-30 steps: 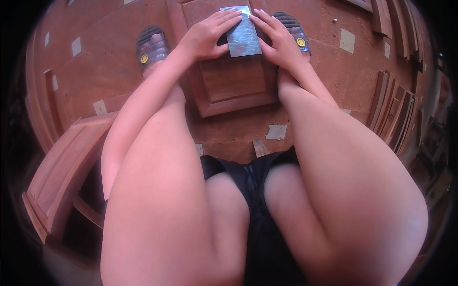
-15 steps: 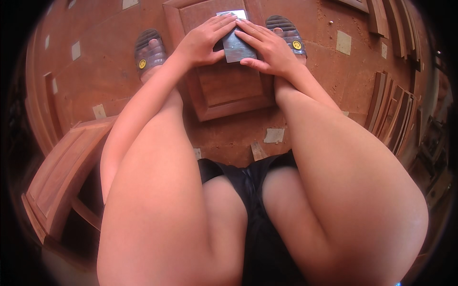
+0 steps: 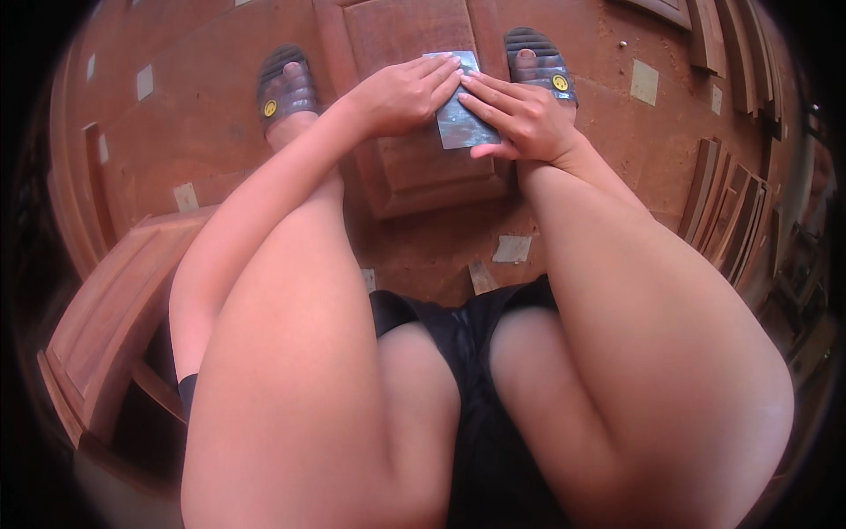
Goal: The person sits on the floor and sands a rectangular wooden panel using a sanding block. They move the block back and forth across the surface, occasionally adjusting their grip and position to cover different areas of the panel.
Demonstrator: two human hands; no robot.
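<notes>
Between my knees and feet lies a reddish-brown wooden panel [image 3: 414, 176] with a raised middle and a framed border. On it is a glossy grey-blue rectangular sheet [image 3: 463, 130], set a little aslant. My left hand [image 3: 407, 93] bears down on the sheet's far left part, fingers together and its thumb hidden. From the right, my right hand [image 3: 526, 123] grips the sheet, with fingers stretched across it and the thumb along its near right edge. The fingertips of both hands meet near the sheet's far end.
My sandalled feet [image 3: 286, 86] flank the panel. Another wooden panel [image 3: 123, 309] leans at the left. Stacked wooden strips [image 3: 723, 207] lie at the right, with more boards [image 3: 738, 53] farther back. Pale paper-like patches [image 3: 644, 82] dot the brown floor.
Both hands have slid the sheet nearer to me and slightly right along the panel. They keep their hold on it.
</notes>
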